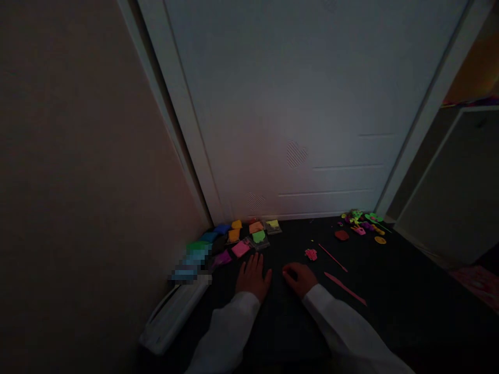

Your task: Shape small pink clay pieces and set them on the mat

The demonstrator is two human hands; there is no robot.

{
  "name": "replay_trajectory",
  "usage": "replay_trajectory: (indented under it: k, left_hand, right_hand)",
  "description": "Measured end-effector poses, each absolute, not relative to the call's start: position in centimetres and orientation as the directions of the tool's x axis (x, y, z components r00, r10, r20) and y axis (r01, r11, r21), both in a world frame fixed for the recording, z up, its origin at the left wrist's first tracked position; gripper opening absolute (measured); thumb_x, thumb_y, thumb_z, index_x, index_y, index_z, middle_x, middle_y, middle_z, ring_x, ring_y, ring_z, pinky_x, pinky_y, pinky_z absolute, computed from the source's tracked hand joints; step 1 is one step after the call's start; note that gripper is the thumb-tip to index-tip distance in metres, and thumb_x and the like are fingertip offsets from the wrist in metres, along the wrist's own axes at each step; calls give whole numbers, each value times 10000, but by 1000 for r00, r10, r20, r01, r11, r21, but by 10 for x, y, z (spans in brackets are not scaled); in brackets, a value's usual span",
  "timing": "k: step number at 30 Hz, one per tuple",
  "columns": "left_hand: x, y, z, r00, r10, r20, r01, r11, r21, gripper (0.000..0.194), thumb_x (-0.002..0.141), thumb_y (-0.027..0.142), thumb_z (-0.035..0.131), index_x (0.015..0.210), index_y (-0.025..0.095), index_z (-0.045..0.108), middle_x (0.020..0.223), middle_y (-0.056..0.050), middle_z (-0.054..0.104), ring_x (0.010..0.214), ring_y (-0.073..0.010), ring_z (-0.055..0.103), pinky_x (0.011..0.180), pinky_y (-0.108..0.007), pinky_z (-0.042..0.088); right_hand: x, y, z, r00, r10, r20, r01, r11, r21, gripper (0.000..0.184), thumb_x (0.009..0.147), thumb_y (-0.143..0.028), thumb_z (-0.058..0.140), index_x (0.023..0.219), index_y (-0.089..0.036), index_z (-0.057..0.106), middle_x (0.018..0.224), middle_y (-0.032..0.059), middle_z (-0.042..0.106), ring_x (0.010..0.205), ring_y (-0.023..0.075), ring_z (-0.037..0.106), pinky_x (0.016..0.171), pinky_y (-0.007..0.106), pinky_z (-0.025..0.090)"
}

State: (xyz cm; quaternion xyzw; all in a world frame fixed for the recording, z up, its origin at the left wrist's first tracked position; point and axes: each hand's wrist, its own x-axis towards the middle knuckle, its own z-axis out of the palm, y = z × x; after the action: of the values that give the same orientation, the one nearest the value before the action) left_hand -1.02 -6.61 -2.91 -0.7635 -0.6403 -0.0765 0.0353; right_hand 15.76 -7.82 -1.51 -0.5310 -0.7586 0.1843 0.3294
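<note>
On a dark surface (286, 332), a person's left hand (252, 278) lies flat, its grip released, fingertips just short of a pink packet (240, 249). The right hand (301, 278) is curled; I cannot tell whether its grip holds anything. Beyond, rightward, lie a pink clump (311, 254) and two slender pink tools (345, 289).

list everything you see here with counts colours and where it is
door: 1, white, behind table
wall: 1, brownish, left
table: 1, black, below
packets: about a dozen, mixed colours, table's back left
case: 1, white, table's left edge
pink lump: 1, pink, right of centre
sticks: 2, pink, right of that lump
red lump: 1, dark red, back right
disc: 1, yellow, back right
small pieces: several, mixed colours, back right
sleeves: 2, white, front
hands: 2, bare, front centre
</note>
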Motion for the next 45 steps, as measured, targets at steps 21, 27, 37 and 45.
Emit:
replay_trajectory:
  k: [21,27,37,45]
  left_hand:
    - [-25,-125,-17,325,938,118,939,-335,75,592,737,532,177,1250,240,135,1312,-24,195,1193,-183,163,960,-386,138]
    - [-19,-89,-18,231,964,133,964,-245,101,607,728,549,167,1236,218,201,1305,-34,215,1194,-184,159,960,-380,125]
    - [-22,-85,-26,251,950,183,959,-270,85,605,729,551,149,1232,220,210,1305,-34,217,1195,-173,155,958,-372,126]
    - [-21,-87,-19,236,960,154,962,-253,103,602,729,546,176,1227,211,227,1304,-38,220,1193,-180,160,960,-369,122]
  right_hand:
    - [160,-77,-15,-220,940,260,672,340,-658,184,718,-270,431,817,-193,566,745,14,585,681,130,524,631,252,404]
    - [160,-77,-15,-200,947,251,679,319,-662,195,715,-276,423,827,-193,560,763,16,578,682,131,522,635,261,413]
    - [160,-75,-19,-178,949,261,670,311,-674,194,712,-288,425,824,-199,557,746,5,576,670,124,521,624,253,413]
    - [160,-74,-18,-194,949,247,663,313,-680,198,711,-285,424,830,-200,558,739,5,578,661,127,526,610,255,418]
